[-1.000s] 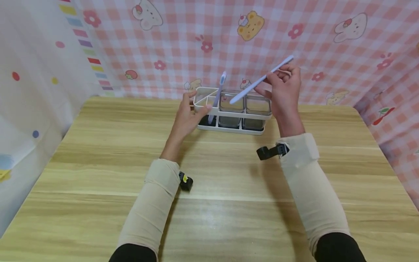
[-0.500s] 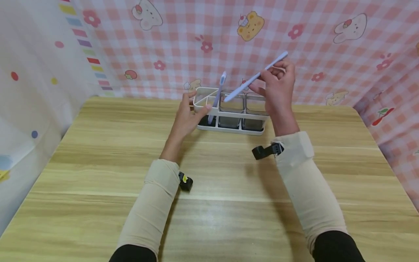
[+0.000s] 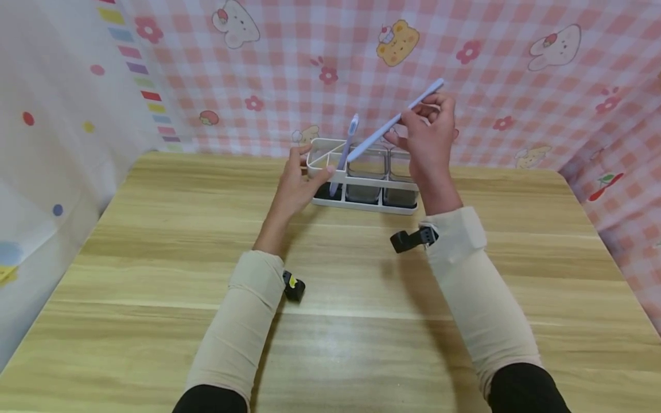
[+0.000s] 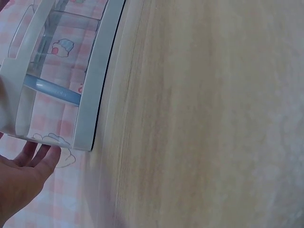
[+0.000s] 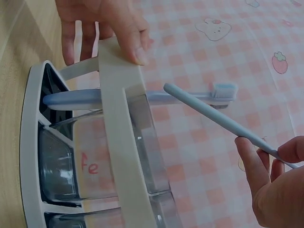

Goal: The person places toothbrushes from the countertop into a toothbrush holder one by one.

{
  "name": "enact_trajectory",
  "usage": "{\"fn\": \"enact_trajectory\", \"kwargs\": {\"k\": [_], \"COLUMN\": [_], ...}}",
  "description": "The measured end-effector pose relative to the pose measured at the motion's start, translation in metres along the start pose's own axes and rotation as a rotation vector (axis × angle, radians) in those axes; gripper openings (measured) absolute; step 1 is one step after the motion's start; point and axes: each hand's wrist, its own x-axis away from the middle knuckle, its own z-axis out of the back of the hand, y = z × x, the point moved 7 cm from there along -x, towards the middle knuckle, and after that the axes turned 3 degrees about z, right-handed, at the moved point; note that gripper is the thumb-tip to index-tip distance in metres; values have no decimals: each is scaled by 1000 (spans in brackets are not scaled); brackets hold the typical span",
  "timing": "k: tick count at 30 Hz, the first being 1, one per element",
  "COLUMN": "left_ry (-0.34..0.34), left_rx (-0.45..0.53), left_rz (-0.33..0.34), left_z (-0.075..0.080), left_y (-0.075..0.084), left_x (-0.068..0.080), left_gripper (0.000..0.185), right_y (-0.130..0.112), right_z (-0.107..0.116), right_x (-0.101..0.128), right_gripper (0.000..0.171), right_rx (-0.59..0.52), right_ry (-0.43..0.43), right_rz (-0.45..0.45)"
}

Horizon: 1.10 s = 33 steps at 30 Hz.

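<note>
A light wooden table (image 3: 155,241) held a white compartment rack (image 3: 364,205) near its far edge.

Toothbrush (image 5: 142,97) handle (behind rack (image 5: 118,142))
</note>
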Motion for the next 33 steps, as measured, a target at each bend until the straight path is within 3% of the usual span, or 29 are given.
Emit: {"fn": "enact_trajectory", "kwargs": {"k": [16, 24, 33], "left_ry": [-6, -9, -2], "left_rx": [6, 5, 5], "left_rz": [-9, -2, -4], "left_z": [-1, -1, -1], "left_y": [0, -1, 0], "left_x": [-2, -3, -2], "left_gripper": [73, 72, 72], "right_y": [7, 6, 6], "right_z": [-17, -28, -34], "right_x": [6, 13, 18], "right_gripper": [27, 24, 23], "right_rx": [80, 172, 289], "right_ry": [-72, -154, -171], "right_rz": [96, 180, 239]}}
